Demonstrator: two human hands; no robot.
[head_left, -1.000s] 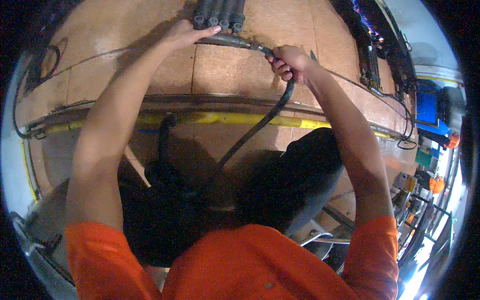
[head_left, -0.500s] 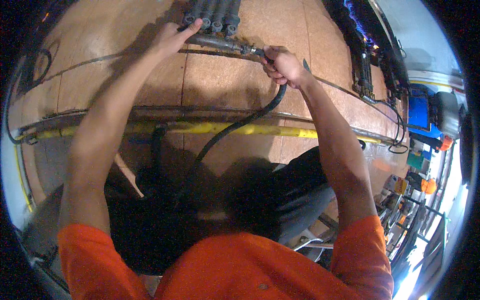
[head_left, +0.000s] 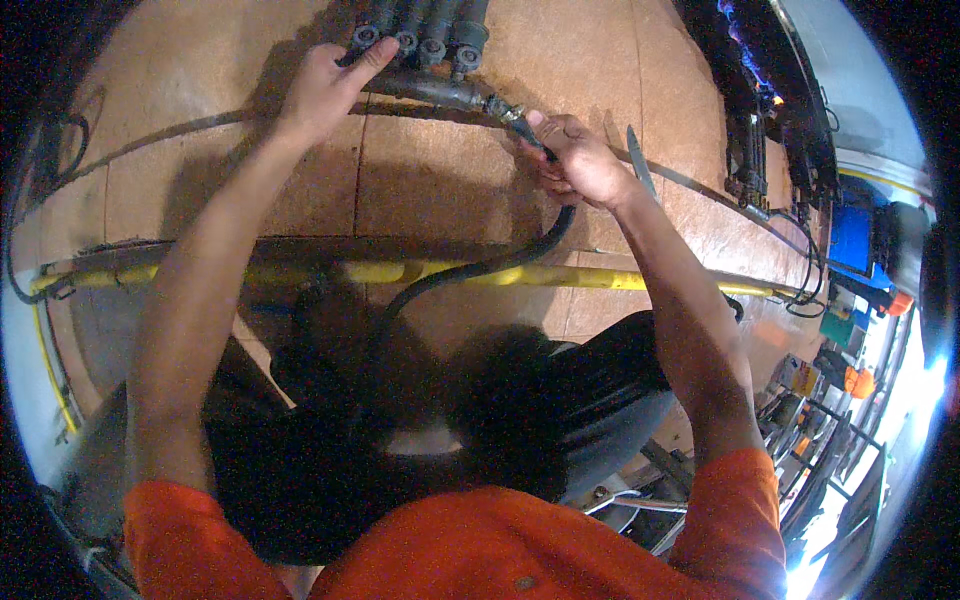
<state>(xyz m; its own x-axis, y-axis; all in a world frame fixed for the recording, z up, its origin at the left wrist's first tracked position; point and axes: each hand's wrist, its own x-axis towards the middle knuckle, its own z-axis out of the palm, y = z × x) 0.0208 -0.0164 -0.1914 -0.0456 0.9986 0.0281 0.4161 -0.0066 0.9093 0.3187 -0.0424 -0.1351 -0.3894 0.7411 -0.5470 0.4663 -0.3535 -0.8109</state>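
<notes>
The left hand (head_left: 325, 90) holds the four-tube burner (head_left: 430, 35) at its lower left end; the thumb lies across the tube ends, and the other fingers are bent around the side, partly hidden from me; the burner is over the tiled ledge (head_left: 570, 70), well back from its near edge; the right hand (head_left: 580, 160) has its fingers closed around the end of the black hose (head_left: 480, 268), just beside the metal fitting (head_left: 500, 108) at the right end of the feed pipe (head_left: 430, 92); I cannot tell how far this hose sits on the fitting; the hose bends down past the ledge's near edge and crosses over the yellow pipe (head_left: 600, 277); a narrow pointed blade (head_left: 638, 155) shows near the right wrist, but I cannot tell what carries it; toward the ledge's right end I see a second burner (head_left: 752, 160) with blue flames (head_left: 740, 42).
</notes>
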